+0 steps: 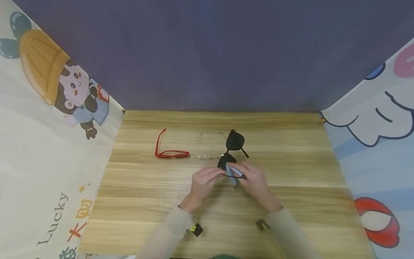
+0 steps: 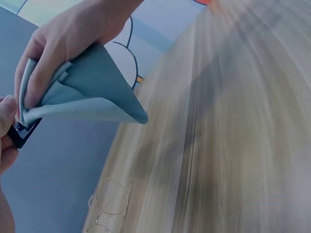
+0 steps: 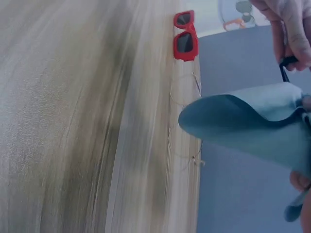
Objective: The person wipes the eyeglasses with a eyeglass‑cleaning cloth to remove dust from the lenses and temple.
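Note:
Black sunglasses (image 1: 235,140) are held above the tabletop, their two dark lenses tilted and one temple arm pointing away to the right. My left hand (image 1: 203,181) pinches the end of the near temple arm, as the left wrist view also shows. A light blue cleaning cloth (image 2: 97,90) is folded in my right hand (image 1: 254,181), pressed around that same arm close to the near lens. In the right wrist view the cloth (image 3: 243,116) hangs down in a loose flap and hides part of the sunglasses.
Red-framed sunglasses (image 1: 172,154) lie at the left on the wooden table (image 1: 145,201). Thin wire-framed glasses (image 1: 207,157) rest just left of the black pair, partly overlapped in the head view. A dark panel (image 1: 220,57) stands behind, with printed cloth walls at both sides.

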